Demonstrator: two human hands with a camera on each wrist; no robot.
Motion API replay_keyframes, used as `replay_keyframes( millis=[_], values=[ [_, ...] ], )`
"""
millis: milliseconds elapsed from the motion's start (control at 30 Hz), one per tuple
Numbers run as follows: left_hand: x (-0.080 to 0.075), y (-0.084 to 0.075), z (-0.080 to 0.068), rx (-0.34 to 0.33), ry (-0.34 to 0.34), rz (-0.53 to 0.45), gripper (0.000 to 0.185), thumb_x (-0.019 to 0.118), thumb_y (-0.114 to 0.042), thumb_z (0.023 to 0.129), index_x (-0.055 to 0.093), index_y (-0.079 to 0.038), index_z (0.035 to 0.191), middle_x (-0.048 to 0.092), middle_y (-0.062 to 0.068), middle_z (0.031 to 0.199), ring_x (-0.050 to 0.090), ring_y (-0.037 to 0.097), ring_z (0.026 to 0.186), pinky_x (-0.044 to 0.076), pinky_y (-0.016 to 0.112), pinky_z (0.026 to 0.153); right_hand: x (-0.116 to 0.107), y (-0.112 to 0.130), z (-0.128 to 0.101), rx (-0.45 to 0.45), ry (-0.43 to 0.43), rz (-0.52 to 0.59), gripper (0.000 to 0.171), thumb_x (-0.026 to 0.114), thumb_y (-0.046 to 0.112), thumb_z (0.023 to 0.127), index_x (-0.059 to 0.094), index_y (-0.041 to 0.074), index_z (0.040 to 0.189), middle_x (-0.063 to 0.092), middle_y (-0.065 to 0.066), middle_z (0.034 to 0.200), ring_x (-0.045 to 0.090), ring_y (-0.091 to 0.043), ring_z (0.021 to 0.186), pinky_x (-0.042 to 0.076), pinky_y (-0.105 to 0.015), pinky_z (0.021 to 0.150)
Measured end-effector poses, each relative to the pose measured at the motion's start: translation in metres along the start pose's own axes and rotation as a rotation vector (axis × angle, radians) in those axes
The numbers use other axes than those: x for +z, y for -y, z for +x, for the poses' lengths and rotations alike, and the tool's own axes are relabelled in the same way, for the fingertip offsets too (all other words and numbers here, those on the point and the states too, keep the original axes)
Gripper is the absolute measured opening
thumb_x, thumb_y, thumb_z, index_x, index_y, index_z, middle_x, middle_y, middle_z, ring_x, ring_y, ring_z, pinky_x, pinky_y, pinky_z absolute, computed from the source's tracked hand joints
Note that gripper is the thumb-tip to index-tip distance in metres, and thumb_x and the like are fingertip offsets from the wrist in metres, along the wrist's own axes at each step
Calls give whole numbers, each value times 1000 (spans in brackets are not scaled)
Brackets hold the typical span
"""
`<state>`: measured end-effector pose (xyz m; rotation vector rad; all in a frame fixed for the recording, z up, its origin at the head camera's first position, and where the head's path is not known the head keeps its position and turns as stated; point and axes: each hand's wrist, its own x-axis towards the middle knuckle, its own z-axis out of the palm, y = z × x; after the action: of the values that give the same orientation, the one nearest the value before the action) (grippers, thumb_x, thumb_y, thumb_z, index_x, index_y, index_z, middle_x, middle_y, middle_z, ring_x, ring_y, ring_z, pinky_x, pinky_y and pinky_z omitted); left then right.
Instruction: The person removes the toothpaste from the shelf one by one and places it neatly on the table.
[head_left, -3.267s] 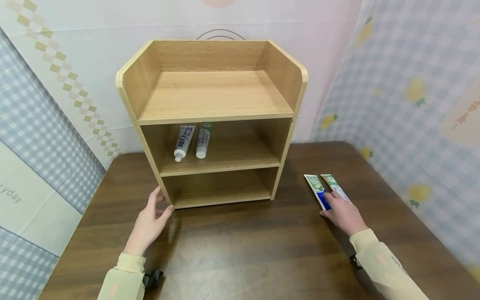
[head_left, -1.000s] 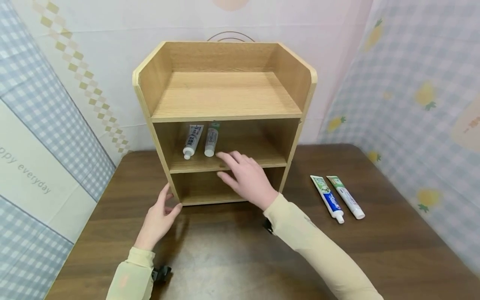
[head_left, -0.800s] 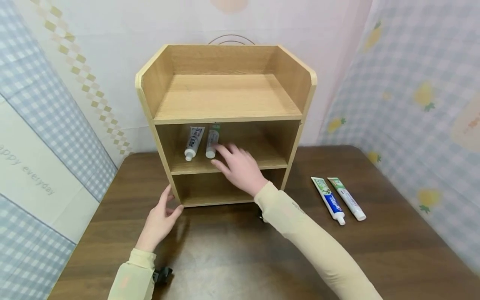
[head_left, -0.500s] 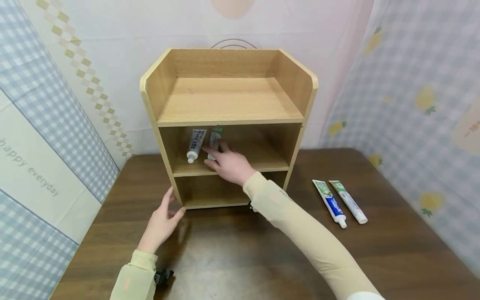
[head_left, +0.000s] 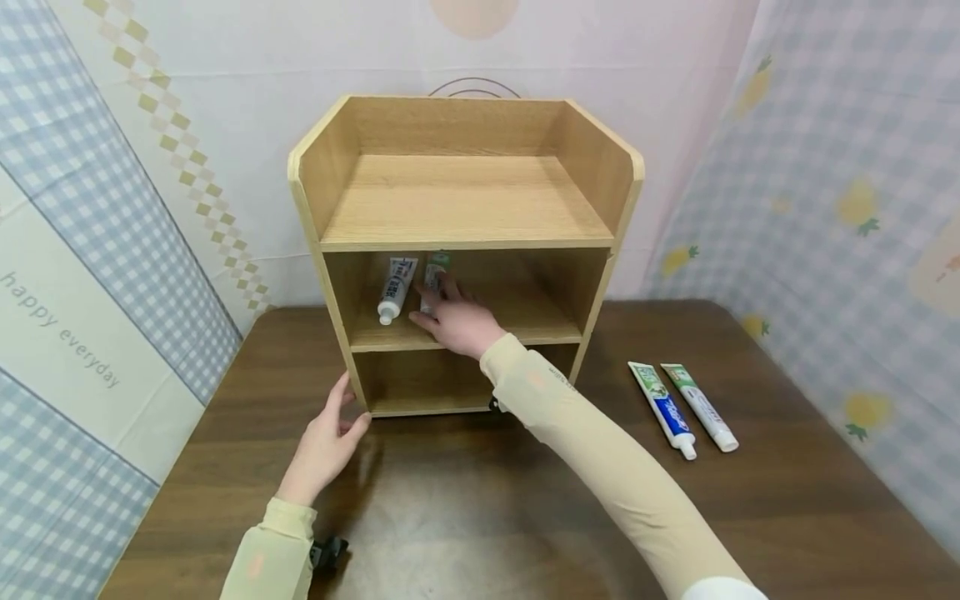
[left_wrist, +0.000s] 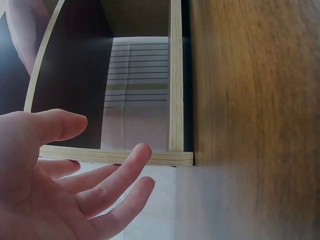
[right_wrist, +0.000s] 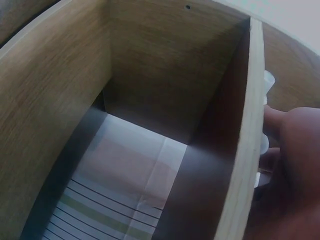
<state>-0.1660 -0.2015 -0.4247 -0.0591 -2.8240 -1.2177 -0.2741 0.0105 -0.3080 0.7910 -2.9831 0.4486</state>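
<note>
Where the right hand [head_left: 459, 323] reaches: over the green-ended tube [head_left: 436, 270], its front half mostly covered; a board hides the fingertips from the right wrist, so gripping or not, cannot tell.
Tube's place: middle level of the shelf unit [head_left: 465, 196], beside 1 dark-lettered tube [head_left: 397, 290].
Tube's lie: long axis front-to-back, green end rearward.
Left hand [head_left: 321, 450]: relaxed, holding nothing, by the unit's lower left corner.

Apparently four tubes [head_left: 663, 408]; one shelf [head_left: 468, 200], one table [head_left: 450, 500]

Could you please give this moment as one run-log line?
left hand: at lower left of shelf; right hand: at middle level's right tube; left tube: beside it; blue tube, neighbouring tube: on table
</note>
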Motion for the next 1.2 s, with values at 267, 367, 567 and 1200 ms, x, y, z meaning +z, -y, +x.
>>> replay_keyframes(
  millis=[267,367,567,1200],
  values=[
    [0,2,0,5,-11,-20,69,52,-17,99,13,-16,156,46,27,144,68,31,99,50,50,87,-1,-1,1,-44,-72,-34,49,39,39,104,43,15,147,31,-21,156,34,-40,143,32,-51,114],
    [0,4,0,6,-19,-16,69,54,-17,98,14,-16,156,46,26,144,69,31,98,50,50,87,-1,-3,-1,-75,-102,-24,46,42,36,103,48,14,143,36,-21,154,42,-37,138,41,-49,108],
    [1,5,-2,12,-8,-17,71,56,-16,97,15,-16,155,47,26,144,69,30,96,51,50,88,0,-6,-14,-120,-151,15,39,51,28,100,58,11,134,46,-19,147,62,-29,119,51,-42,96],
    [1,4,-5,18,-19,-17,71,57,-16,96,16,-16,155,47,26,144,70,29,94,51,50,87,17,2,-55,-197,-337,-66,35,62,19,92,60,10,126,60,-17,131,69,-30,95,52,-47,88]
  ],
)
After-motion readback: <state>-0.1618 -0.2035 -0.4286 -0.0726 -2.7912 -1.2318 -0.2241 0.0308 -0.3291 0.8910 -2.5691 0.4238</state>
